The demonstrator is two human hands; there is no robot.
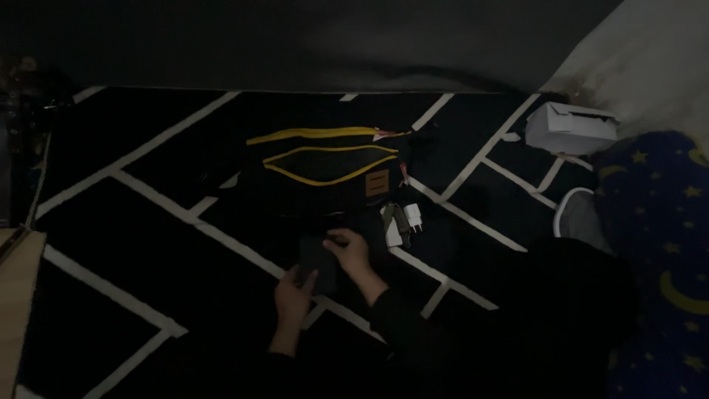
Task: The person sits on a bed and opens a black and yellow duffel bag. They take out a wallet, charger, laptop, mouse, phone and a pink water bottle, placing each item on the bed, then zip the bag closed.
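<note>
Both hands, left hand [293, 294] and right hand [349, 250], clamp fingers on a dark flat case [317, 258] just below the yellow-zipped black bag [325, 174], seemingly opening it, which calls for steady prying.

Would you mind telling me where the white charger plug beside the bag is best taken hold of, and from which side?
Probably by the white body of the plug, across its flat sides, coming from above and the right. It lies flat on the rug with open floor on that side, while the bag crowds it on the left and a strap lies close beside it.
</note>
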